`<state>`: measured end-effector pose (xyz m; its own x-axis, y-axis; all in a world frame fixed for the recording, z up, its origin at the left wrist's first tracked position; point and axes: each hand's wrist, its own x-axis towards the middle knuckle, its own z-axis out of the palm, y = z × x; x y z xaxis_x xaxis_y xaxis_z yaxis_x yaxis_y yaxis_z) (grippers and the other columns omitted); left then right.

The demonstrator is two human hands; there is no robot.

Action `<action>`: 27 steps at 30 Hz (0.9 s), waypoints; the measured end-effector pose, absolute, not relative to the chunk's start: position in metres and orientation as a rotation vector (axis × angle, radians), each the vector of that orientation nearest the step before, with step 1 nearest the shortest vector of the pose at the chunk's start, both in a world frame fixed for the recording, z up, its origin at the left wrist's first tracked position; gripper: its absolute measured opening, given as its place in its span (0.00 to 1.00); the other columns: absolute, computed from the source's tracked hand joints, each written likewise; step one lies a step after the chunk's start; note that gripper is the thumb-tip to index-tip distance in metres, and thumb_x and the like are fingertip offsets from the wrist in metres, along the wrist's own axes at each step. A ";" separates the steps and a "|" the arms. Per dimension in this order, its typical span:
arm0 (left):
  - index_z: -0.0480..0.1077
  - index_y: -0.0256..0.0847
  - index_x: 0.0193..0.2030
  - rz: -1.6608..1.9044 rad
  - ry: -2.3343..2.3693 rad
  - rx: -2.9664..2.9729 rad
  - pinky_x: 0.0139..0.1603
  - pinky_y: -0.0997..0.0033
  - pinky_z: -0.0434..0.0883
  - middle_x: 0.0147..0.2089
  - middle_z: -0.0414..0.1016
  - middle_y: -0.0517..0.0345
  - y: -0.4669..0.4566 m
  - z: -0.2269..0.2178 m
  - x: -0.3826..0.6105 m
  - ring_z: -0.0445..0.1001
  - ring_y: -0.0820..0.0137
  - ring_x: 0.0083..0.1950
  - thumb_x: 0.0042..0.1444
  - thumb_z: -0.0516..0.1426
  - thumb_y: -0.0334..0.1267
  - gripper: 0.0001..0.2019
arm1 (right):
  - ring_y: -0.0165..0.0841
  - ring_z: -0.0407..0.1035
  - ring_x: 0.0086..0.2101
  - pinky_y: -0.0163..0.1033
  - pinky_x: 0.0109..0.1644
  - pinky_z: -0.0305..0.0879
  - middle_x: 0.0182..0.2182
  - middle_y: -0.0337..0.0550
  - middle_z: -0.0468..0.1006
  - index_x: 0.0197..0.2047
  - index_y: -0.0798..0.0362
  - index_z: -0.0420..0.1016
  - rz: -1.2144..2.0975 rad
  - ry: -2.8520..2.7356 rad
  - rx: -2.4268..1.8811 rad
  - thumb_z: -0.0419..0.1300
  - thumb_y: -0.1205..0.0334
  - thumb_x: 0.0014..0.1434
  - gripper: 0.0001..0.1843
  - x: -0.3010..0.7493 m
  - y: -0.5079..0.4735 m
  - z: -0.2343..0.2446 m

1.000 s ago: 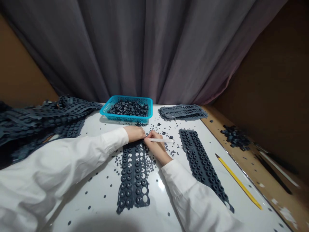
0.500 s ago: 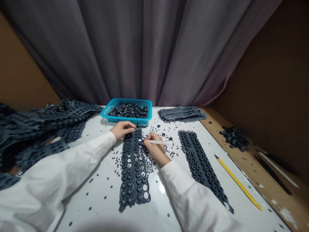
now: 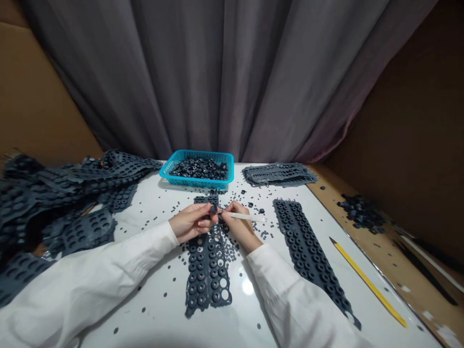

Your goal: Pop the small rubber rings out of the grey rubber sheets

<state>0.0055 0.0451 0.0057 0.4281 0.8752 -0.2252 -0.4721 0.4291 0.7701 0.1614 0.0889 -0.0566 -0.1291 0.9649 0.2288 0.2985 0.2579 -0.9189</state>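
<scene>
Between thumb and fingers, my left hand (image 3: 192, 222) pinches a small black rubber piece (image 3: 213, 209) above the far part of a dark rubber sheet (image 3: 203, 280). The sheet lies lengthwise before me, bearing rows of ring-shaped pieces and several open holes. My right hand (image 3: 237, 224) grips a slim white-handled tool (image 3: 248, 217) like a pen; its tip meets the rubber piece at my left fingertips, and the tip's shape is too small to make out. Small dark discs (image 3: 232, 249) are scattered on the table around the sheet.
Behind my hands stands a blue basket (image 3: 197, 182) of black pieces. A second rubber sheet (image 3: 308, 251) and a yellow pencil-like tool (image 3: 369, 280) lie to the right. Stacked sheets (image 3: 279, 174) are at the back; a heap of sheets (image 3: 87, 183) fills the left. Loose pieces (image 3: 360, 212) lie far right.
My left hand has come nearer, lifting a black rubber piece from the sheet's far end to the tool's tip. The view has shifted slightly left.
</scene>
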 end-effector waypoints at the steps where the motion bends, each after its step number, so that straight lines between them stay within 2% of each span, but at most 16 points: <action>1: 0.72 0.30 0.33 0.921 0.679 0.660 0.19 0.85 0.49 0.25 0.68 0.57 0.043 0.006 0.007 0.52 0.86 0.19 0.43 0.64 0.43 0.16 | 0.27 0.57 0.20 0.32 0.24 0.51 0.16 0.32 0.64 0.20 0.52 0.62 0.912 -1.618 -1.195 0.54 0.64 0.45 0.05 0.162 0.089 -0.057; 8: 0.72 0.30 0.30 0.889 0.724 0.557 0.17 0.83 0.50 0.23 0.67 0.55 0.036 0.007 0.012 0.51 0.84 0.17 0.55 0.55 0.43 0.15 | 0.28 0.59 0.21 0.32 0.26 0.53 0.17 0.32 0.65 0.21 0.52 0.63 0.887 -1.642 -1.192 0.55 0.63 0.46 0.06 0.163 0.091 -0.063; 12: 0.71 0.31 0.32 0.916 0.767 0.558 0.17 0.83 0.52 0.25 0.67 0.56 0.046 0.006 0.010 0.53 0.83 0.18 0.56 0.55 0.41 0.13 | 0.28 0.59 0.21 0.32 0.25 0.52 0.17 0.33 0.65 0.21 0.52 0.63 0.893 -1.633 -1.188 0.55 0.63 0.46 0.06 0.162 0.091 -0.063; 17: 0.69 0.34 0.31 1.294 1.006 0.619 0.21 0.78 0.57 0.24 0.66 0.59 0.121 0.025 -0.001 0.58 0.79 0.22 0.55 0.54 0.33 0.05 | 0.27 0.59 0.20 0.31 0.24 0.52 0.15 0.32 0.65 0.20 0.52 0.63 0.940 -1.572 -1.196 0.55 0.64 0.45 0.06 0.161 0.092 -0.064; 19: 0.69 0.37 0.36 1.416 1.074 0.693 0.28 0.75 0.60 0.28 0.69 0.59 0.162 0.035 -0.003 0.62 0.77 0.27 0.53 0.54 0.30 0.05 | 0.27 0.60 0.20 0.31 0.23 0.53 0.15 0.33 0.65 0.21 0.52 0.62 1.023 -1.501 -1.184 0.56 0.64 0.45 0.06 0.160 0.092 -0.062; 23: 0.64 0.44 0.51 1.477 1.167 0.967 0.39 0.72 0.60 0.39 0.71 0.57 0.217 0.043 0.003 0.65 0.73 0.41 0.50 0.56 0.29 0.19 | 0.27 0.60 0.18 0.31 0.21 0.55 0.15 0.33 0.67 0.22 0.52 0.61 1.137 -1.267 -1.149 0.56 0.61 0.47 0.08 0.164 0.094 -0.048; 25: 0.61 0.47 0.54 1.449 1.252 1.159 0.43 0.70 0.59 0.44 0.70 0.56 0.224 0.040 0.005 0.64 0.71 0.47 0.50 0.56 0.31 0.22 | 0.27 0.61 0.18 0.31 0.21 0.56 0.16 0.33 0.68 0.22 0.52 0.61 1.120 -1.199 -1.125 0.57 0.60 0.47 0.08 0.168 0.097 -0.042; 27: 0.61 0.47 0.53 1.368 1.333 1.463 0.46 0.67 0.58 0.46 0.69 0.53 0.218 0.036 0.004 0.63 0.68 0.52 0.52 0.55 0.33 0.21 | 0.27 0.62 0.18 0.31 0.22 0.57 0.17 0.34 0.69 0.22 0.52 0.61 1.102 -1.175 -1.102 0.57 0.60 0.48 0.09 0.172 0.101 -0.041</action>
